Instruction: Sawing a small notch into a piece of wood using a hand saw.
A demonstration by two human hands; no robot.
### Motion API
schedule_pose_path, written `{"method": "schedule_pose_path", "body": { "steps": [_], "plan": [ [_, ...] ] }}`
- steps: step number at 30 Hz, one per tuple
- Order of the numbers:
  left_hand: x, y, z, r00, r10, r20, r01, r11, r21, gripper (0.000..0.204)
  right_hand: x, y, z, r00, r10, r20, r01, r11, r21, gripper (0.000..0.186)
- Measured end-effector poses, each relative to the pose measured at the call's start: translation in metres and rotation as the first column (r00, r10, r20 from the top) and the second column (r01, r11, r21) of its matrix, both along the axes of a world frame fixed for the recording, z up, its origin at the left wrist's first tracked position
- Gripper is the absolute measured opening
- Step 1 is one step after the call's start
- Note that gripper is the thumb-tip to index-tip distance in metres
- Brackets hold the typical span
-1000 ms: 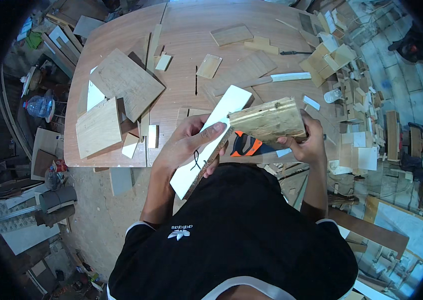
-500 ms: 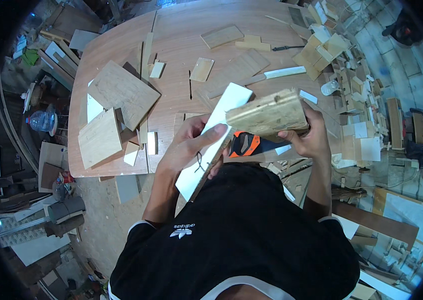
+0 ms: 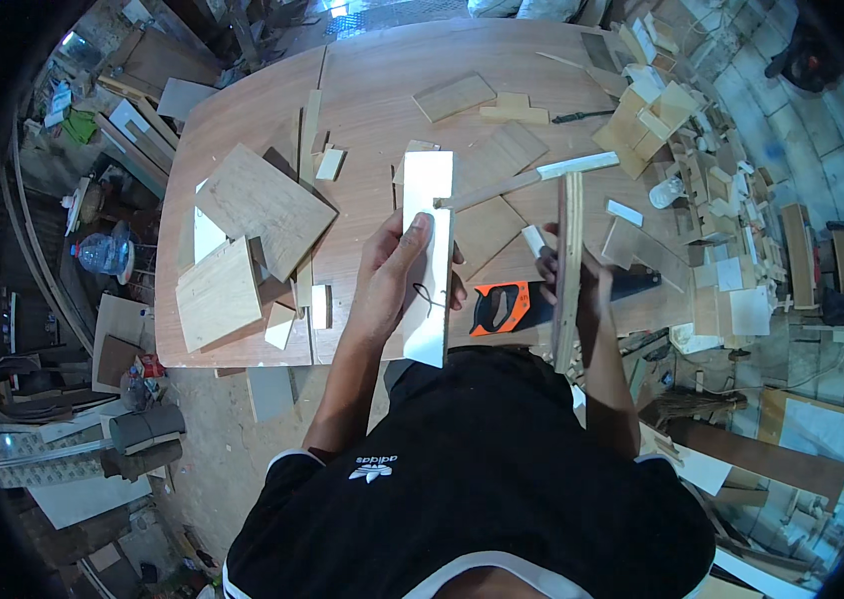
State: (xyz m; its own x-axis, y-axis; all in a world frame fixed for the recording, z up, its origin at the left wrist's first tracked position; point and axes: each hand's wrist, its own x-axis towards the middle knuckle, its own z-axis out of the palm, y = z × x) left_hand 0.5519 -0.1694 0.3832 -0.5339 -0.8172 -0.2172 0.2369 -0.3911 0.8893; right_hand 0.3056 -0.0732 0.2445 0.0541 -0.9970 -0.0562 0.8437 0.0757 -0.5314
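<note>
My left hand (image 3: 382, 275) is closed round a narrow white-faced board (image 3: 429, 185), thumb on its face and fingertips round its right edge. A dark curved mark and a small notch show on that board. In my right hand (image 3: 593, 295) is a wooden board (image 3: 568, 265), held upright and seen edge-on, so its broad faces are mostly hidden. The two boards are apart. Between and beneath my hands, a handsaw (image 3: 520, 317) with an orange and black handle lies near the table's front edge, its dark blade pointing right and partly covered by my right hand and board.
Square wooden panels (image 3: 267, 210) lie on the table's (image 3: 362, 110) left side. Thin wooden sheets (image 3: 455, 97) and a strip with a white end (image 3: 578, 166) lie farther back. Offcuts are heaped along the right side (image 3: 731, 225). A clear plastic bottle (image 3: 102, 253) stands beyond the left edge.
My hands have moved apart. The white board has turned nearly upright in my left hand. The right-hand board has turned from lying crosswise to edge-on, uncovering more of the saw.
</note>
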Motion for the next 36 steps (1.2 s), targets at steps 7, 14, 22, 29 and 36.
{"method": "schedule_pose_path", "body": {
  "steps": [7, 14, 22, 29, 36],
  "plan": [
    [-0.001, -0.002, -0.021, 0.999, -0.015, 0.033, 0.018, 0.996, -0.086, 0.034, 0.033, -0.015, -0.019, 0.956, 0.125, 0.264, -0.098, 0.989, -0.114, 0.083],
    [0.001, 0.004, -0.027, 0.984, 0.061, 0.17, -0.041, 0.992, -0.121, 0.033, 0.032, -0.014, -0.036, 0.965, 0.036, 0.26, -0.086, 0.979, 0.184, 0.081],
    [0.005, 0.007, -0.032, 0.998, 0.023, -0.06, -0.02, 0.999, 0.045, 0.03, 0.017, -0.025, -0.083, 0.999, 0.039, -0.038, -0.012, 0.833, 0.553, 0.059],
    [0.005, 0.015, -0.03, 0.995, -0.039, -0.089, 0.054, 0.984, 0.17, 0.037, 0.029, -0.055, -0.123, 0.026, 0.218, -0.976, 0.167, 0.961, 0.219, 0.098],
    [0.006, 0.014, -0.052, 0.976, 0.147, -0.159, -0.112, 0.972, 0.208, 0.032, 0.058, -0.1, -0.123, -0.612, 0.239, -0.754, 0.017, 0.957, 0.289, 0.108]
  ]
}}
